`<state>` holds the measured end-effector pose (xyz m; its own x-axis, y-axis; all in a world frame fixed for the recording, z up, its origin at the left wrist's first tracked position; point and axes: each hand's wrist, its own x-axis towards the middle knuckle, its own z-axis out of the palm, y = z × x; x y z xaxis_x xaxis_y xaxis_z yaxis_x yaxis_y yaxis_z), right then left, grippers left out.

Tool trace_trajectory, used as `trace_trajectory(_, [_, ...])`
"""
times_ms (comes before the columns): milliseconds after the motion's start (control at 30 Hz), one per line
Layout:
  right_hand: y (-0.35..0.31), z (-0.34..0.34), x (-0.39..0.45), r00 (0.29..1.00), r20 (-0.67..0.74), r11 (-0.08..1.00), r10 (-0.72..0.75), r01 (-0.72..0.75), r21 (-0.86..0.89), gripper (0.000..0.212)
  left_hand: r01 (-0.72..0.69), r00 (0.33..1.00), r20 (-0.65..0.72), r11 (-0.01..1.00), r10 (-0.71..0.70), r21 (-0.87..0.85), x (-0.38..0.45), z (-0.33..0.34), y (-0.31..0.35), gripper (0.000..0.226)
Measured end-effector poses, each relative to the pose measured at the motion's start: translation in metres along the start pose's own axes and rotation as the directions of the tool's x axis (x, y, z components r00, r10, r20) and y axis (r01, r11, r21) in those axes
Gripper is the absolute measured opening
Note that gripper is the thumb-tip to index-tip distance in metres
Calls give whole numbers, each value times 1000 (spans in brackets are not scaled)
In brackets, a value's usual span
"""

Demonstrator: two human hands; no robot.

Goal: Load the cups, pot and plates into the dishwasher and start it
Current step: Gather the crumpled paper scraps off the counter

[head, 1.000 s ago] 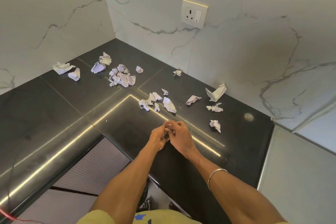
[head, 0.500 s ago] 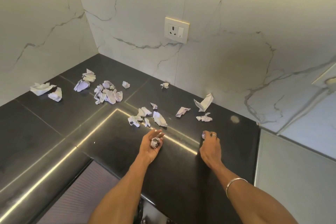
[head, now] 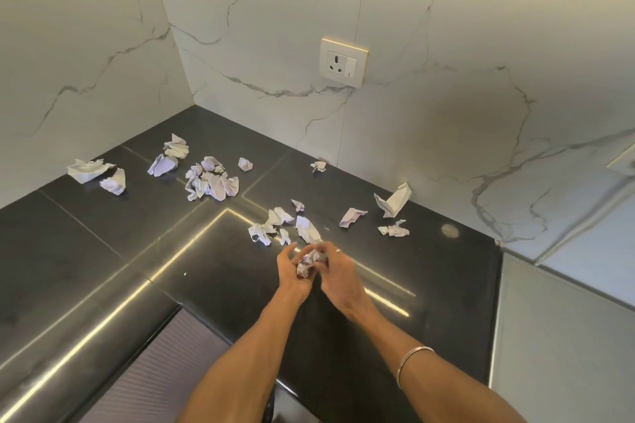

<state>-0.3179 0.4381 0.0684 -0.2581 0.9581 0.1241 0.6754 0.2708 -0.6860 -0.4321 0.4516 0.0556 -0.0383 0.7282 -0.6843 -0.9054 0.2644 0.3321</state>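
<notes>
No cups, pot, plates or dishwasher show in the head view. My left hand (head: pixel 292 271) and my right hand (head: pixel 338 273) meet above the black countertop (head: pixel 103 251), and together they hold a crumpled wad of paper (head: pixel 308 263) between them. The left hand cups the wad from below with curled fingers. The right hand's fingers press on it from the right side; a ring shows on one finger and a bangle on that wrist.
Several crumpled paper scraps (head: pixel 211 180) lie scattered across the countertop, from the far left (head: pixel 89 170) to the right near the wall (head: pixel 393 199). A wall socket (head: pixel 342 62) sits on the marble backsplash. A grey cabinet front (head: pixel 154 378) lies below the counter's edge.
Half a second ago my right hand was picking up a scrap at the right while the left held a wad palm up; now the right hand has come back to the left and both hold the wad.
</notes>
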Motion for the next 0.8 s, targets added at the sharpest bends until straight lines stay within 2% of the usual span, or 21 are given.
trace_trajectory(133, [-3,22,2,991,36,989,-131,133,-63,29,57,998,-17,984,-55,172,9,-5,0,34])
trace_trajectory(300, [12,10,2,987,-33,985,-156,153,-75,27,93,994,-87,886,-60,454,17,-3,-2,24])
trace_trajectory(400, [26,-10,12,988,-132,997,-75,71,-39,28,63,992,-124,840,6,539,19,8,-7,23])
trace_trajectory(533, [51,-37,32,953,-279,984,115,-147,-98,36,74,992,-121,879,-19,470,28,20,-11,24])
trace_trajectory(667, [84,-60,51,887,-376,935,268,-334,-120,45,50,992,-124,911,1,408,32,24,-11,17])
trace_trajectory(733, [96,-67,58,840,-382,897,385,-438,-59,41,33,993,-120,912,18,408,34,22,-12,17])
trace_trajectory(800, [106,-69,66,833,-321,868,451,-493,-59,35,16,991,-125,911,40,413,35,22,-13,17])
